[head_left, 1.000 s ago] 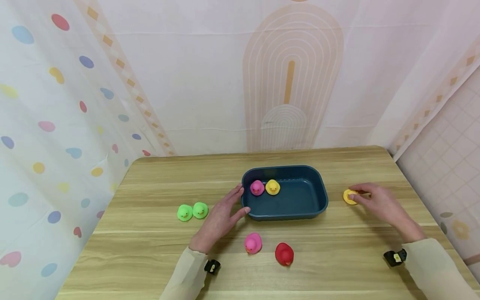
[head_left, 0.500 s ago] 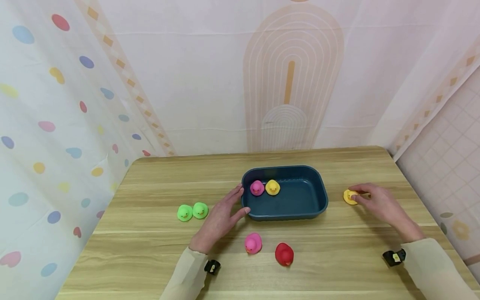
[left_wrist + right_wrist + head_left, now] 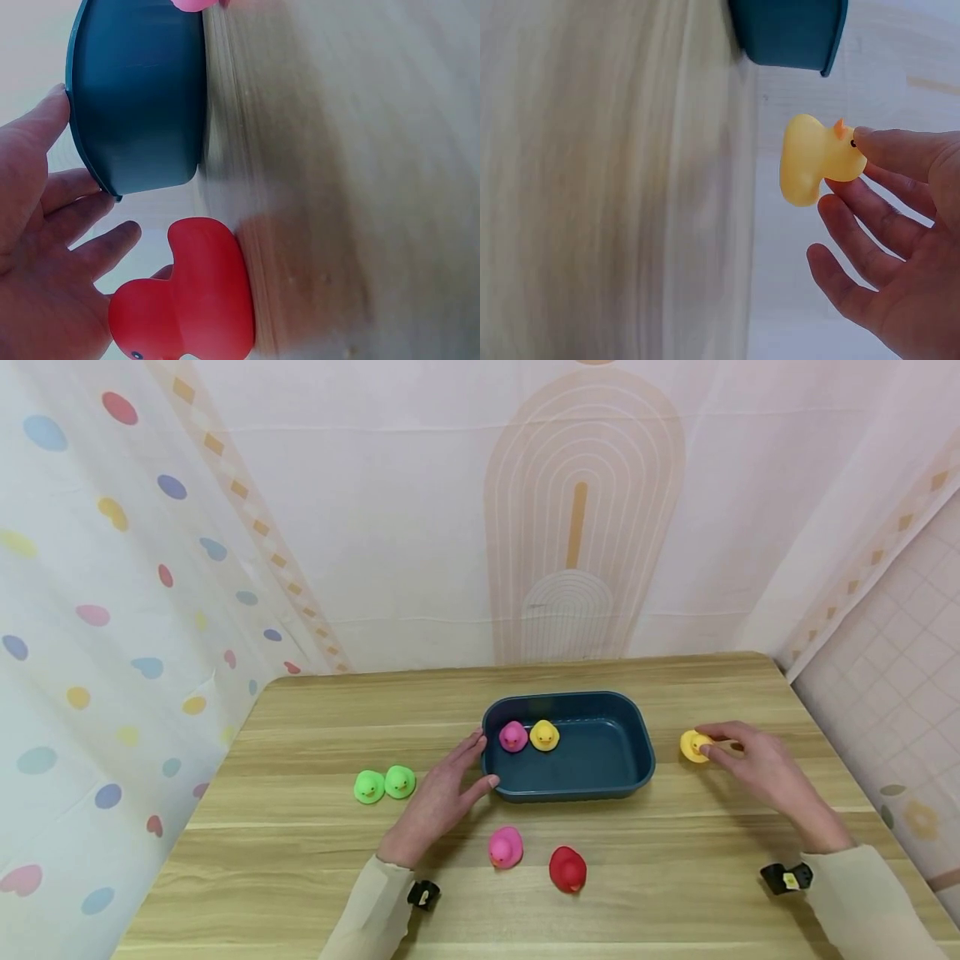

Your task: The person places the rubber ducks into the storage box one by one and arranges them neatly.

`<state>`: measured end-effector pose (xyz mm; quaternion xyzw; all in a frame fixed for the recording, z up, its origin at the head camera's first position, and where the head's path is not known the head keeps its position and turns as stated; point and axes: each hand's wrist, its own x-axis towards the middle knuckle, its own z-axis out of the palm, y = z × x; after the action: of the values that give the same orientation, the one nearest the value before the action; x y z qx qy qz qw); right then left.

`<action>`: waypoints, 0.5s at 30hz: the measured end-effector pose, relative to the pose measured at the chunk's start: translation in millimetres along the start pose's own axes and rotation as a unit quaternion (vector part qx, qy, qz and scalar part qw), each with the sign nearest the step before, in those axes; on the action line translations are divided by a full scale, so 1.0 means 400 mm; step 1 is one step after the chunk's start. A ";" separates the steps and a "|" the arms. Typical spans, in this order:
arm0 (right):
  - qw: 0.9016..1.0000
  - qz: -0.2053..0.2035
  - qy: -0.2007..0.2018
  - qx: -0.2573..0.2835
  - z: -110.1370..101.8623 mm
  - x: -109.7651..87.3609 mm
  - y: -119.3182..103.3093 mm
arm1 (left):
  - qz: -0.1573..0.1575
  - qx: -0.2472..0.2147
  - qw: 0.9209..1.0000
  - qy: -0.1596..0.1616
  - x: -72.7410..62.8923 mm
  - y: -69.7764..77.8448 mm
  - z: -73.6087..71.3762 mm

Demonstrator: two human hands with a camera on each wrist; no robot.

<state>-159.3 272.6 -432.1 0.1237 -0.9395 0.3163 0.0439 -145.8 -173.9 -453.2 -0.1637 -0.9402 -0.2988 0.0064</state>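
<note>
My right hand [image 3: 757, 768] pinches a yellow rubber duck [image 3: 693, 746] by its head between thumb and fingertips. In the right wrist view the yellow duck [image 3: 802, 161] hangs upright just above the table, right of the dark blue tub [image 3: 570, 793]. My left hand [image 3: 435, 793] rests its outstretched fingers and thumb against the tub's left end and front corner. A pink duck [image 3: 513, 737] and another yellow duck [image 3: 544, 736] sit inside the tub, at its left. The left wrist view shows a red duck [image 3: 210, 292] close by the left fingers.
Two green ducks [image 3: 384, 783] stand left of my left hand. In front of the tub are a pink duck [image 3: 506, 847] and a red duck [image 3: 567, 870]. A patterned curtain [image 3: 420, 527] hangs behind the wooden table [image 3: 315, 877].
My right hand has moved slightly left and up, with the yellow duck now lifted off the table. The left hand stays at the tub.
</note>
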 end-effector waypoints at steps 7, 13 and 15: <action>0.998 -0.035 0.045 0.012 0.003 -0.004 -0.027 | 0.000 -0.002 1.000 0.000 -0.001 -0.001 -0.001; 0.995 -0.061 0.072 0.019 0.005 -0.002 -0.053 | 0.000 -0.005 1.000 0.000 -0.002 0.000 -0.001; 0.994 -0.068 0.082 0.016 0.007 -0.001 -0.063 | -0.001 -0.006 1.000 -0.001 -0.002 0.000 -0.001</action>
<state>-152.5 251.6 -419.6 0.1612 -0.9171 0.3365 0.1403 -145.2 -174.4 -453.1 -0.1634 -0.9385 -0.3041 0.0048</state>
